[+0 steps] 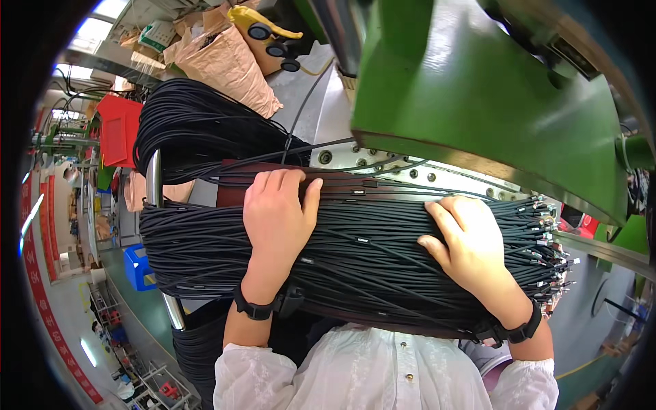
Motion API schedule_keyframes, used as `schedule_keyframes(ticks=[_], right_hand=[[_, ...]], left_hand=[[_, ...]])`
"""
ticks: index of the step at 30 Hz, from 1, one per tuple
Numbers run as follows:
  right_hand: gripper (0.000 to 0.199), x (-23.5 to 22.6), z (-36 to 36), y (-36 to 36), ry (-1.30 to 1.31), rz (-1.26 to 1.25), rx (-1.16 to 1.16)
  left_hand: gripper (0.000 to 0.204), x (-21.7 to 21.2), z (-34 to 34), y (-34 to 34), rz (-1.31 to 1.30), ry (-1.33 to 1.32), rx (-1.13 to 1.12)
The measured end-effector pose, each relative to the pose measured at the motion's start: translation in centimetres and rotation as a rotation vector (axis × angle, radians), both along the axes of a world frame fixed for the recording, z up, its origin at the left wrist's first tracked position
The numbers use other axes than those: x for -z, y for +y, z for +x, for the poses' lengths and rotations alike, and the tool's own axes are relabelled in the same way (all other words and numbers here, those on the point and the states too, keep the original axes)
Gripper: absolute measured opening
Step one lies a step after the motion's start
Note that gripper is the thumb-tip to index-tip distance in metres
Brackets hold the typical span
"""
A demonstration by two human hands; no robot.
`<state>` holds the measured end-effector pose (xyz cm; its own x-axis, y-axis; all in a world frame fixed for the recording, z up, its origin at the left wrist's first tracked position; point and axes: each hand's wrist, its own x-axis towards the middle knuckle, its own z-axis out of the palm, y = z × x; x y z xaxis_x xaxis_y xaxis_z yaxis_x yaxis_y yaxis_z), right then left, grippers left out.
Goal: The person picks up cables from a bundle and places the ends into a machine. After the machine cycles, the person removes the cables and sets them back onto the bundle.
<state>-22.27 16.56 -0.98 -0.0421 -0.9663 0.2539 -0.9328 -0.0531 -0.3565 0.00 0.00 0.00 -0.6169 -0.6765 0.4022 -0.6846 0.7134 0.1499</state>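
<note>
Two hands are pressing flat on a thick bundle of black cables (369, 253) lying crosswise just in front of the person's white blouse (383, 372). The left hand (277, 215) is lying open, fingers (273, 183) curling over the bundle's far edge; the right hand (471, 249) is resting spread near the metal-tipped cable ends (550, 246), gripping nothing that I can make out. Beyond, the bundle is draping over a chrome rail (154, 179), and a green machine (492, 96) is looming above, with brown paper sacks (225, 58) farther back.
</note>
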Motion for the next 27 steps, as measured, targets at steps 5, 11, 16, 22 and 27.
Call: schedule_keyframes(ticks=[5, 11, 16, 22, 27], right_hand=[[0.038, 0.0, 0.1, -0.2, -0.001, 0.024, 0.018], [0.035, -2.0, -2.3, 0.6, -0.127, 0.173, -0.071], [0.041, 0.1, -6.8, -1.4, 0.109, 0.261, 0.168], [0.034, 2.2, -8.7, -2.7, 0.065, 0.059, 0.042], [0.043, 2.3, -9.0, -1.8, 0.176, -0.04, 0.03]], left_hand=[[0.014, -0.1, 1.4, 0.9, 0.118, -0.095, 0.081], [0.014, -0.7, 1.6, 1.4, 0.268, -0.1, 0.144], [0.035, 0.1, -3.6, 3.3, 0.078, -0.369, 0.283], [0.02, 2.2, -8.3, 2.0, -0.097, -0.378, 0.496], [0.005, 1.9, -9.5, 0.8, -0.195, -0.253, 0.687]])
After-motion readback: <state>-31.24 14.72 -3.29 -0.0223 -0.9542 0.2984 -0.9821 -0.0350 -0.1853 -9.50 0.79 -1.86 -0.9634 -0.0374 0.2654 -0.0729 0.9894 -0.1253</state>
